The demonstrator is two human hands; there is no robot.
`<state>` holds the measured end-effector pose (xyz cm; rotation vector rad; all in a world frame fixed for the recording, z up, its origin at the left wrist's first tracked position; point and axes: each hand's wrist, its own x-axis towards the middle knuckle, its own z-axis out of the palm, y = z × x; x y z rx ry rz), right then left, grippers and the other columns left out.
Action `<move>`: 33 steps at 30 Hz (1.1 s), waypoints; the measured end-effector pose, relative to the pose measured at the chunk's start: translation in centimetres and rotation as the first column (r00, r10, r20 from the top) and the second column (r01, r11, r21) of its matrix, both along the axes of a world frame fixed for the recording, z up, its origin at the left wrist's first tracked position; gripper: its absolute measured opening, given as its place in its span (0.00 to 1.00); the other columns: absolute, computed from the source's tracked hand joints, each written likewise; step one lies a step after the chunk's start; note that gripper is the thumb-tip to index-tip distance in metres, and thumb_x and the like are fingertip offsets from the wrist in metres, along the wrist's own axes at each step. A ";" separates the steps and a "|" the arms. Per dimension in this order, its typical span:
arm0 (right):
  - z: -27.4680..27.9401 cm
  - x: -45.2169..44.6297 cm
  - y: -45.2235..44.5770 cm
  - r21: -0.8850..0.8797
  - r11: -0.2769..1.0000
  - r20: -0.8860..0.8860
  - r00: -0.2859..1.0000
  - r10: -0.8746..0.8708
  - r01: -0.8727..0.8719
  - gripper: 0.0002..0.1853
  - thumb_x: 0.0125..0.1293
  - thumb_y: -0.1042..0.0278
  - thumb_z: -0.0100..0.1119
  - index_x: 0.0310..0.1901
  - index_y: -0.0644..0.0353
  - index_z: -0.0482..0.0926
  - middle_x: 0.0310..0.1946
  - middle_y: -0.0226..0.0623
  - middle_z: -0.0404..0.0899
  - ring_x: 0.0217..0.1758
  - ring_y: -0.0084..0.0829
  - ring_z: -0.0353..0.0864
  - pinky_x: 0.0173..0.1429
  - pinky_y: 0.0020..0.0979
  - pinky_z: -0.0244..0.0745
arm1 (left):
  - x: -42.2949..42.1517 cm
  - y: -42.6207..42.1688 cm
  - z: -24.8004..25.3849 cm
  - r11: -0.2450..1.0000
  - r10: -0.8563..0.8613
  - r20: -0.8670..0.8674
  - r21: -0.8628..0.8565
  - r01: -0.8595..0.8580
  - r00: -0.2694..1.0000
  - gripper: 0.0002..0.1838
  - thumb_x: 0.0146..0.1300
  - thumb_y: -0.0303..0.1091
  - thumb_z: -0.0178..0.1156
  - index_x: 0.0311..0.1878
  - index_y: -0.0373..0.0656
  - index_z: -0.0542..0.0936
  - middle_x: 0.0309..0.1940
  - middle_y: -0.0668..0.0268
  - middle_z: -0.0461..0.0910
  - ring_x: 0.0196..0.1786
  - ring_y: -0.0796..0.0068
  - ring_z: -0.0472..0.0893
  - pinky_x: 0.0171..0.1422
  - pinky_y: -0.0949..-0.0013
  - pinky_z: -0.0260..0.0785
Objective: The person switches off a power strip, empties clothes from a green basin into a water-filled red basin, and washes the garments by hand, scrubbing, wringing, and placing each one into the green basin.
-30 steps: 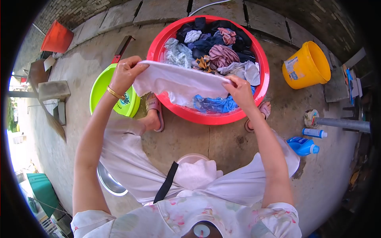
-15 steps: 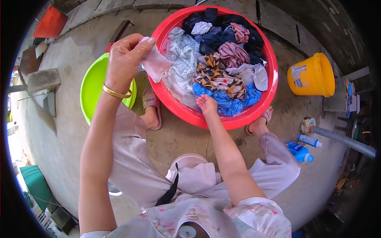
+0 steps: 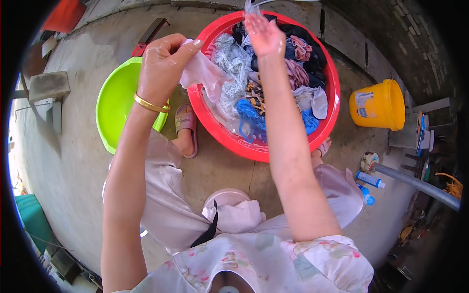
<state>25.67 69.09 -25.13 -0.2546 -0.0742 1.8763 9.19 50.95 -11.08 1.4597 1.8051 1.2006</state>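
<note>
While pink cloth (image 3: 201,73) is pinched by the left hand (image 3: 163,64), its free end is slanted rightward, short of the outspread right hand (image 3: 266,38).

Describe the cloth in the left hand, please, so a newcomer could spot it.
Find the big red tub. At its left side, the left hand, wearing a gold bangle, pinches a pale pink cloth. Unlike the laundry heaped in the tub, it hangs from the fingers.
</note>
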 end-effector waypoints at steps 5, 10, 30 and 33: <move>-3.9 2.6 -3.4 -0.013 0.977 0.767 0.624 0.146 -0.212 0.21 0.58 0.65 0.56 0.51 0.66 0.70 0.49 0.50 0.73 0.51 0.44 0.74 0.52 0.40 0.71 | 0.2 0.2 0.5 0.998 -0.029 -0.036 0.061 0.031 0.999 0.13 0.56 0.35 0.62 0.24 0.33 0.76 0.17 0.73 0.70 0.23 0.86 0.66 0.26 0.77 0.59; -13.5 -0.9 -14.0 -0.130 0.730 0.841 -0.464 -0.277 -0.671 0.39 0.44 0.62 0.68 0.62 0.49 0.65 0.63 0.51 0.59 0.66 0.54 0.57 0.63 0.48 0.60 | 0.2 0.4 0.6 0.999 0.009 -0.098 0.042 -0.005 0.995 0.12 0.56 0.34 0.62 0.26 0.33 0.77 0.18 0.71 0.72 0.24 0.85 0.68 0.28 0.77 0.62; 2.9 8.1 -0.9 0.171 0.974 0.971 0.193 -0.141 -0.151 0.24 0.31 0.92 0.58 0.37 0.67 0.72 0.28 0.38 0.76 0.27 0.31 0.76 0.28 0.33 0.74 | -0.9 -0.2 -0.2 0.991 0.065 -0.097 0.121 -0.053 0.993 0.14 0.52 0.36 0.62 0.24 0.31 0.75 0.14 0.62 0.72 0.19 0.78 0.69 0.25 0.71 0.61; 11.4 9.4 2.0 0.268 0.962 0.953 0.162 -0.256 -0.050 0.27 0.31 0.92 0.57 0.41 0.70 0.71 0.30 0.41 0.76 0.28 0.34 0.77 0.32 0.33 0.74 | -1.4 -0.5 -0.2 0.988 0.045 -0.042 0.148 -0.038 0.998 0.14 0.51 0.36 0.62 0.23 0.31 0.76 0.14 0.60 0.72 0.18 0.76 0.69 0.25 0.70 0.61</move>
